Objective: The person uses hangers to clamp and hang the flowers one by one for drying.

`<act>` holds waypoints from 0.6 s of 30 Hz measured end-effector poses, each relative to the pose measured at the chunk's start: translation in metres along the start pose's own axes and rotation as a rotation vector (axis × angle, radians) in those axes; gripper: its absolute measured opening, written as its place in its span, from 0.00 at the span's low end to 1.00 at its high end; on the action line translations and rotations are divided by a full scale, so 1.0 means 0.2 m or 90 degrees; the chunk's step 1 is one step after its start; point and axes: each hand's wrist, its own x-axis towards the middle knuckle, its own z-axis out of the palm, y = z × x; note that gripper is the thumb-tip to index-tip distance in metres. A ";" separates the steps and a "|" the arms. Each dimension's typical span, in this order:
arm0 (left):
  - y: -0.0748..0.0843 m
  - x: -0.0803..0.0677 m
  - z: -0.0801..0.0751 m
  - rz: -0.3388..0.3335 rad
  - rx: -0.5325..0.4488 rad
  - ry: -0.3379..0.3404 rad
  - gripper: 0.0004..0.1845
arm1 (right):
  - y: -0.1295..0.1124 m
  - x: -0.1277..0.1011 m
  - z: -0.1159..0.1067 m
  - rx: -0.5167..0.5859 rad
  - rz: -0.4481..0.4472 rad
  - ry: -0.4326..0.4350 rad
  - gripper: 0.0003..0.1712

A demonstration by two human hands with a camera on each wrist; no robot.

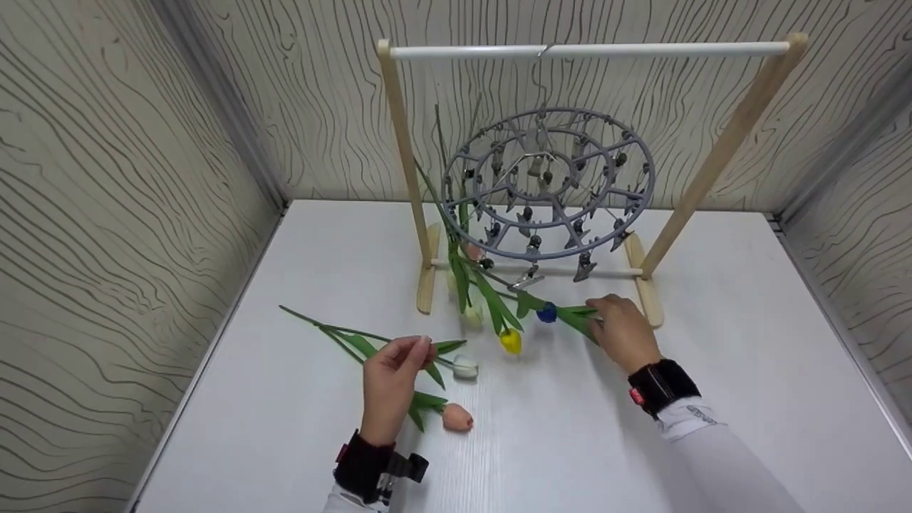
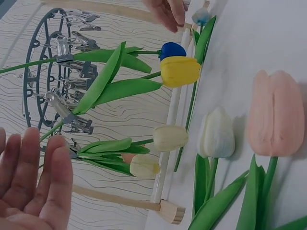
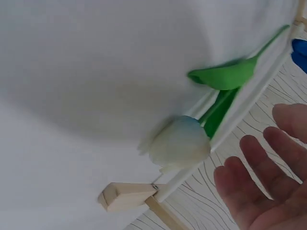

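right hand [image 1: 625,331] hides pale-blue tulip (head view), peg details too small

A staged test booth, this: bare white tabletop [image 1: 712,399] boxed in by wavy-lined wallpaper panels [image 1: 107,214] (three sides), with a wooden-framed hanging rack [image 1: 719,153].

Lighting: even, diffuse, approx. overhead; no hard glare. Head view: bright, sharp at centre, wide-angle bend at edges, e.g. wall seams lean outward. Soft shadows on the table [image 1: 748,299] under the left hand [image 1: 390,381] and right hand [image 1: 625,332]. Left wrist view: pink tulip [image 2: 276,112] close to lens, slightly soft; fingers [image 2: 50,184] at lower left blurred. Right wrist view: lowest quality, overall blur; pale tulip [image 3: 180,145] out of focus, broad grey shadow across the white surface, fingertips [image 3: 259,158] soft.
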 end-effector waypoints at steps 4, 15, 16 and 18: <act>-0.01 -0.03 0.04 -0.003 0.000 -0.021 0.11 | 0.00 0.07 0.09 -0.061 -0.070 -0.006 0.19; -0.02 -0.05 0.10 -0.022 -0.020 -0.058 0.09 | 0.05 0.12 0.22 -0.192 -0.130 0.031 0.10; -0.03 -0.05 0.10 -0.023 -0.021 -0.058 0.09 | 0.05 0.12 0.21 -0.188 -0.127 0.031 0.10; -0.03 -0.05 0.10 -0.020 -0.021 -0.061 0.09 | 0.04 0.12 0.21 -0.176 -0.120 0.027 0.09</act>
